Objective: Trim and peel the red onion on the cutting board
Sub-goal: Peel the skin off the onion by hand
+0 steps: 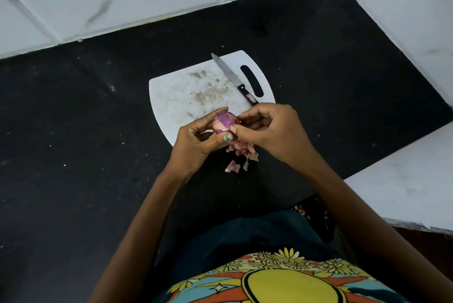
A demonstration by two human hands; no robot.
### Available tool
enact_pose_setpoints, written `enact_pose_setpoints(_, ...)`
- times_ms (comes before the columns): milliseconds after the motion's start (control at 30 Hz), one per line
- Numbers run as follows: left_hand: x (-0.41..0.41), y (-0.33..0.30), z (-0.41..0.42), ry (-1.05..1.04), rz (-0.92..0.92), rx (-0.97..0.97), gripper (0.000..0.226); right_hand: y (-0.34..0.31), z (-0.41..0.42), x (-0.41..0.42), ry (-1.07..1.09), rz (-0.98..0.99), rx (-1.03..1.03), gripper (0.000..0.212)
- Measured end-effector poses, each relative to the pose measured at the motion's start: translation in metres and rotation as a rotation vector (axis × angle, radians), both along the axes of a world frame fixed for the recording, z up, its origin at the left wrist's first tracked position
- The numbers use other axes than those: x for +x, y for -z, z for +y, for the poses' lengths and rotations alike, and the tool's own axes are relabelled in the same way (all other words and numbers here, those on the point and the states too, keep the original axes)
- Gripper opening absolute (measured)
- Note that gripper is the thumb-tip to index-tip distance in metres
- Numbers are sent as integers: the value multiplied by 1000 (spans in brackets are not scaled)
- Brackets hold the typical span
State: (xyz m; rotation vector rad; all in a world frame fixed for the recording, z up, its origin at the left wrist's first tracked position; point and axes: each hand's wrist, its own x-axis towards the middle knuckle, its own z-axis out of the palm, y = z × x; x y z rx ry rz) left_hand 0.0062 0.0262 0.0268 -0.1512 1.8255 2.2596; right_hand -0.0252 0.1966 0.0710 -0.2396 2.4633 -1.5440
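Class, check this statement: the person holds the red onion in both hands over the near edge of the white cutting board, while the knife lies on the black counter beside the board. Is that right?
Not quite. In the head view the knife lies on the white cutting board itself, beside its handle slot, not on the black counter. The rest stands: the left hand and right hand both hold the red onion over the board's near edge.

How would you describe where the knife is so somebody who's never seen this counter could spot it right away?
Find the white cutting board lying on the black countertop in front of the tiled wall. The knife lies diagonally on the board's right side, next to the oval handle slot, tip pointing toward the wall. It is the only metal object there, with a silver blade and a black handle, and neither of the hands touches it.
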Motion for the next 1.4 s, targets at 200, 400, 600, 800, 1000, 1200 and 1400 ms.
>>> enact_pose_setpoints(200,2,1,-1,20,-11,13,60,1,0,-4,30,14,17,8)
enact_pose_setpoints(400,2,2,-1,19,-8,7,59,0,1,0,-10,-32,28,23)
enact_pose_setpoints(600,2,3,-1,28,6,-34,57,0,0,-1,18,-31,74,18)
enact_pose_setpoints(800,3,2,2,35,-5,-1,56,1,5,-3,23,-14,75,10)
enact_pose_setpoints(1000,3,4,2,37,-11,-5,56,0,2,0,-1,-48,71,24)
enact_pose_setpoints(1200,4,4,0,49,-56,49,53,3,5,-4,-18,-30,73,6)
enact_pose_setpoints(1400,3,4,2,-2,-106,98,48,2,7,-4,17,-179,-107,20)
